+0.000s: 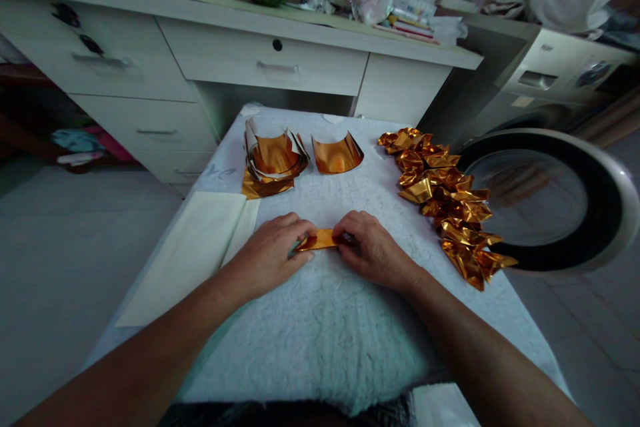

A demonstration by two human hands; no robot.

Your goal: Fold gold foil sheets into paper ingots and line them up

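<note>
Cloth-covered tbl. (345,203), foil work under way.
Clock read from tbl. ctr., largest 1st: row of crumpled gold foil pcs. (435,193), betw. 2 & 3; pale flat sheets (185,253), at 9; stack of curved gold sheets (273,155), at 11, edges upturned; L hand (275,247), just inside 9, & R hand (373,247), just inside 3, each w/ thumb & fingers pinched on foil; single curved sheet (338,157), at 12, apart fr. stack; narrow gold strip (321,239), at ctr., one end in ea. hand, lengthwise 9-to-3. Step in hand, as judged: folding/creasing 1 pc. Next move prob. calls for even pinch, ends aligned, light touch vs. tearing.
</note>
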